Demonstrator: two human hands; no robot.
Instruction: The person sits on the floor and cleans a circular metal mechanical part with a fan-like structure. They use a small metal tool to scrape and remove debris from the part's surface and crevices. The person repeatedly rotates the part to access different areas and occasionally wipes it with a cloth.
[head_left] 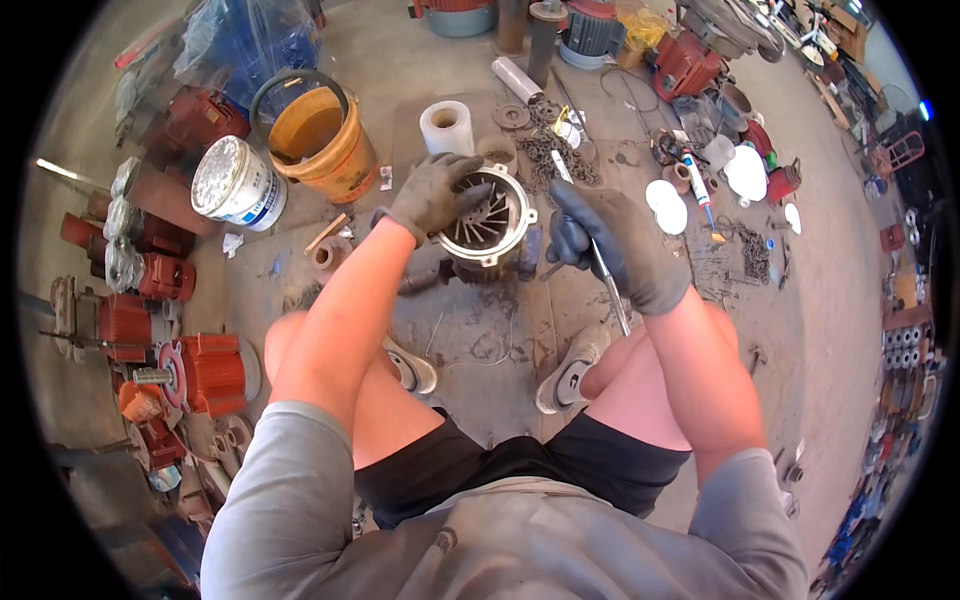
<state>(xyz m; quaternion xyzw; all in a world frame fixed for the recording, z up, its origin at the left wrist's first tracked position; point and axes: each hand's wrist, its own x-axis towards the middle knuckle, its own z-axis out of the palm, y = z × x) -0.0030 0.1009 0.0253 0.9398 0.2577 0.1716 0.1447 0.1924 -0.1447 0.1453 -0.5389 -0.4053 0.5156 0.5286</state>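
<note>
A round metal motor housing (521,215) stands upright on the floor between my feet, its pale rim carrying bolt lugs. Dark radial fins (487,226) show inside it. My left hand (432,194), in a dark work glove, grips the housing's left rim, with the thumb reaching inward over the fins. Just right of the housing, my gloved right hand (620,240) is closed around a long silver metal bar (609,279). The bar slants from beyond my fist back toward my right shoe; its far tip is apart from the housing.
A white roll (447,128) stands beyond the housing, beside a chain pile (565,155). An orange bucket (325,150) and a white bucket (235,185) stand left. Red motors (212,372) line the left side. White discs (665,206) and a sealant tube (697,180) lie right.
</note>
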